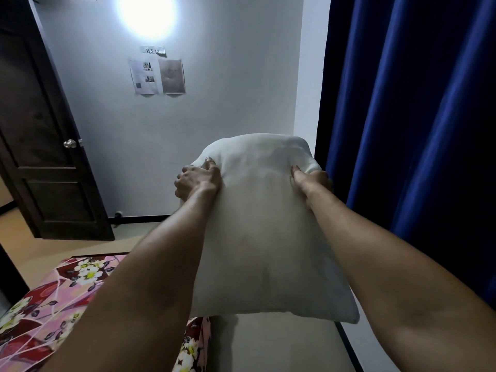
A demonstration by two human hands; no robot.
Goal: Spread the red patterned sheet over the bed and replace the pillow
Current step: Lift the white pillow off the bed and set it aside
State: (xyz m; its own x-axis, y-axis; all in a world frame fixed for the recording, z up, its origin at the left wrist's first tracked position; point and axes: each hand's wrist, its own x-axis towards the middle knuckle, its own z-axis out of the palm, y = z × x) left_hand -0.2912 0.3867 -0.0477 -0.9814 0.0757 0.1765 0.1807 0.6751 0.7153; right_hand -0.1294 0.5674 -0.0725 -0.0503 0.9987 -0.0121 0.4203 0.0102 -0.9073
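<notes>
A plump white pillow (264, 224) hangs in the air in front of me, held up at arm's length. My left hand (197, 181) grips its upper left edge, thumb on the front face. Its upper right edge is pinched by my right hand (311, 181). The red patterned sheet (53, 299), pink and dark red with white flowers, lies over the bed at the lower left, partly hidden under my left forearm. The pillow is above the floor to the right of the bed, not touching the sheet.
A dark wooden door (40, 157) with a metal knob stands at the left. Blue curtains (416, 130) fill the right side. Papers (157, 76) are taped to the white wall ahead, below a bright lamp. Beige floor (281, 342) runs beside the bed.
</notes>
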